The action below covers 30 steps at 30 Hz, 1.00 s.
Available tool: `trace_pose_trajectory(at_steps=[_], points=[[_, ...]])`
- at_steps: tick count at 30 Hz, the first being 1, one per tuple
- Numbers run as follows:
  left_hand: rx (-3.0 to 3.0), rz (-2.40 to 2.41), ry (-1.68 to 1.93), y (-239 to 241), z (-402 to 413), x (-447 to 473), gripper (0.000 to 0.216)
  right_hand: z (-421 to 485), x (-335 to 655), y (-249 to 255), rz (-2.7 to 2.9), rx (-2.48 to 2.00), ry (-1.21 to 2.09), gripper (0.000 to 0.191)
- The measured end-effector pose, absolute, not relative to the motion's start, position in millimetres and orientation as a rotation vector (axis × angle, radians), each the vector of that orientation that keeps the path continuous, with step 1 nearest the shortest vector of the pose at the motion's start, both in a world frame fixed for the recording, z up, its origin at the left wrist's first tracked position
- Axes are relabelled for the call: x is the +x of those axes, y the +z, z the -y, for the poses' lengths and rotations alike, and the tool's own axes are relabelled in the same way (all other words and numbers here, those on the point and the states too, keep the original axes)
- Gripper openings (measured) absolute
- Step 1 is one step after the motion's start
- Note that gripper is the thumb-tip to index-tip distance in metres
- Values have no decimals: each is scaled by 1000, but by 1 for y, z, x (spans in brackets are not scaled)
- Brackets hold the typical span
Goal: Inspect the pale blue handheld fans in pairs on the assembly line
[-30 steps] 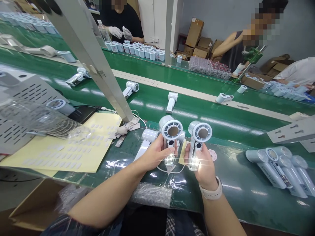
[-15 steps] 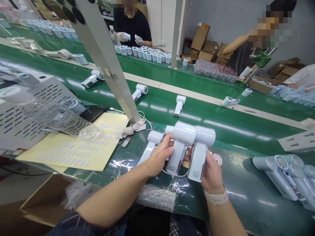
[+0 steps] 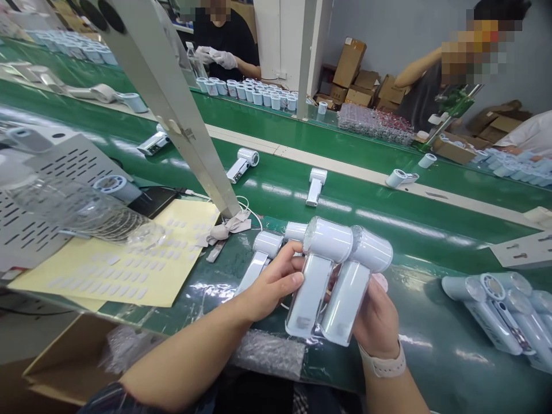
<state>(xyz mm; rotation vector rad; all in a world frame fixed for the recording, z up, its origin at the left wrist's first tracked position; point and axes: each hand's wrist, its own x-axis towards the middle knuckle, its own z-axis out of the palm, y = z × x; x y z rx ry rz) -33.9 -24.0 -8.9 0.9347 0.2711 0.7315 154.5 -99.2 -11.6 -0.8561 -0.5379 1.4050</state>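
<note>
Two pale blue handheld fans are held up side by side in front of me, heads at the top and handles slanting down. My left hand [image 3: 280, 279] grips the left handheld fan [image 3: 311, 287], its thumb along the handle's edge. My right hand [image 3: 379, 319] is closed around the right handheld fan [image 3: 348, 299] from its outer side; most of its fingers are hidden behind the handle. The two fan heads touch or nearly touch. Just beyond my left hand lies another fan [image 3: 263, 247] on the green bench, with one more fan head [image 3: 295, 231] partly hidden behind it.
A cluster of fans [image 3: 487, 293] lies at the right. At left are a yellow sheet [image 3: 164, 276] of small white stickers, a clear bottle [image 3: 86, 210] and a slanted metal post [image 3: 194, 149]. Several fans lie on the green conveyor [image 3: 276, 190]. Co-workers sit across it.
Both hands have brought the two fans closer and tilted them, so their handles now slant down to the left. Across the conveyor, a co-worker's gloved hands have come together.
</note>
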Motion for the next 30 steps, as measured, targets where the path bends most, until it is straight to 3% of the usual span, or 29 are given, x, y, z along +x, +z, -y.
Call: trace_pose_trajectory(at_steps=[6,13,17,21,30], points=[[788,-343,670,-7,19,-27,42,91,156,-4,489,-878,1492,35],[767,-388,595,-8,19,-27,58,86,150,4,486,-798,1510,46],[740,-414,568,-11,19,-28,47,86,148,1,530,-766,1490,37],[706,-402,618,-13,17,-26,39,88,150,-2,596,-781,1465,43],[766,-433,705,-11,14,-26,38,89,155,2,595,-752,1387,32]])
